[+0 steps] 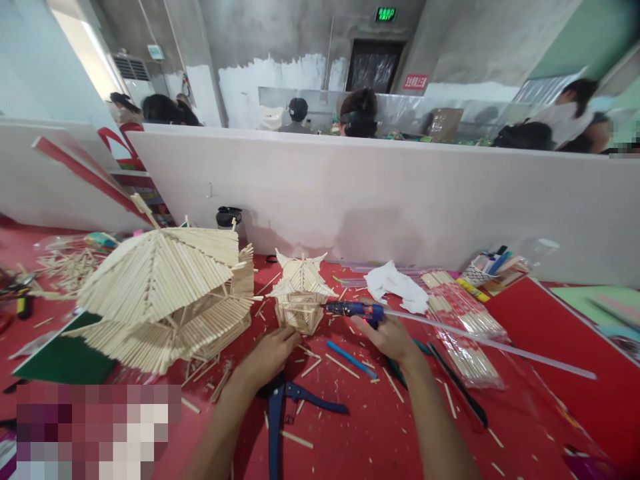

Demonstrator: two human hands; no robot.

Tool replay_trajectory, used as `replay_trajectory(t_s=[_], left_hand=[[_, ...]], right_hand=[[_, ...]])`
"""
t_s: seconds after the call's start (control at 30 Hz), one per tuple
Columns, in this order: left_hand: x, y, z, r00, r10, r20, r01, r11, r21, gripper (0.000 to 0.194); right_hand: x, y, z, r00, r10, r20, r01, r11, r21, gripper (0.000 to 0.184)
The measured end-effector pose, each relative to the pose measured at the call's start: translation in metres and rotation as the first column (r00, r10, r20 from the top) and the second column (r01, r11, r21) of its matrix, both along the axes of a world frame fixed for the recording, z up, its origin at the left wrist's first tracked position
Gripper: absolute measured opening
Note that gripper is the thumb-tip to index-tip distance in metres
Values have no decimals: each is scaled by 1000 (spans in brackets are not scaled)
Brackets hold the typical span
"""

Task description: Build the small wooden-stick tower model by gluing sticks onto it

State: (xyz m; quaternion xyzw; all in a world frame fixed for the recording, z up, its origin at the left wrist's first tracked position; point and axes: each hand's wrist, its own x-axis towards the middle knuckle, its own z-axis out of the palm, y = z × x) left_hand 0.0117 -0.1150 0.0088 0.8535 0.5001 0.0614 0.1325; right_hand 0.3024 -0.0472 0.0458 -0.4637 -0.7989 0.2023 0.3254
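My right hand (383,333) is wrapped round the grip of a blue hot glue gun (353,309), a long clear glue stick (490,341) jutting from its back. Its nozzle points left at a small pavilion model (301,280) built of thin wooden sticks, close to or touching its wall. At the model's lower left is my left hand (280,347), fingers together against the base; whether they pinch a stick is hidden. Below it lies a dark blue cutter (275,427) with spread handles. A blue pen-like rod (353,360) rests between my arms.
A larger stick-built pavilion (170,293) stands at left beside a green board (65,353). To the right lie a white cloth (395,287), bagged sticks (465,333), a black rod (460,390) and a red board (575,367). A white partition (450,200) closes the back; people sit beyond.
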Motion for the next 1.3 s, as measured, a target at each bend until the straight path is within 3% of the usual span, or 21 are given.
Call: replay_trajectory(t_s=[0.5, 0.83, 1.1, 1.3], left_hand=[[2, 0, 1, 1000, -9, -9, 9, 1000, -2, 33], [0, 0, -2, 1000, -3, 7, 3, 1000, 8, 26], [0, 0, -3, 1000, -6, 0, 6, 1000, 28, 26], [0, 0, -3, 1000, -8, -4, 8, 1000, 13, 26]], right_hand=[[-4, 0, 3, 999, 18, 36, -20, 999, 46, 28], [-2, -7, 24, 995, 60, 79, -58, 998, -21, 26], [3, -5, 10, 998, -12, 57, 11, 1000, 22, 30], [-9, -7, 23, 996, 73, 52, -71, 997, -40, 28]])
